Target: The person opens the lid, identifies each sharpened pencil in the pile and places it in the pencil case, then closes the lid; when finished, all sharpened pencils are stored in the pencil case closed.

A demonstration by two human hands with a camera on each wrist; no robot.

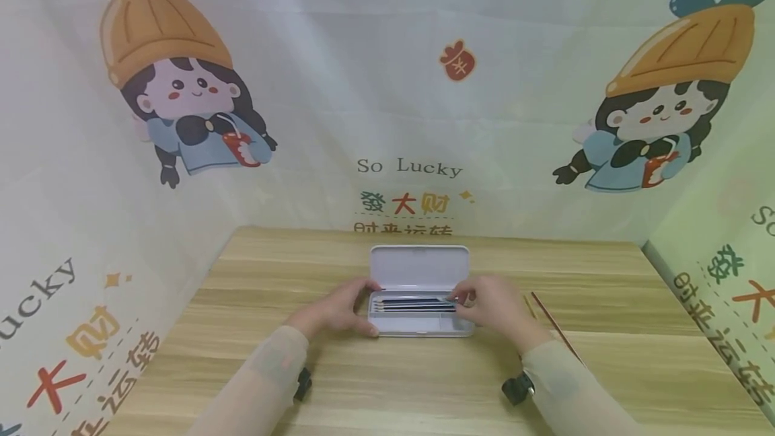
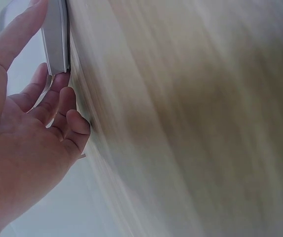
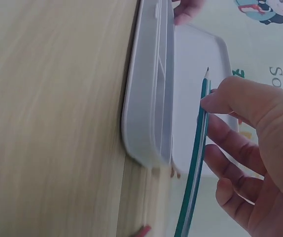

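An open white pencil case (image 1: 402, 325) lies on the wooden table with its lid (image 1: 419, 268) raised toward the back. Several dark pencils (image 1: 412, 305) lie side by side in its rear compartment. My left hand (image 1: 339, 308) grips the case's left end, thumb at the front corner and fingers round the back. Over the right end of the case, my right hand (image 1: 493, 301) pinches a green pencil (image 3: 195, 153) between thumb and forefinger. Its sharpened point rises past the thumb in the right wrist view, and its lower end runs out of that frame.
To the right of the case, a red pencil (image 1: 557, 325) and a yellowish one (image 1: 529, 304) lie on the wooden table (image 1: 399, 382), partly behind the right forearm. A printed cloth (image 1: 339, 86) hangs behind and at both sides of the table.
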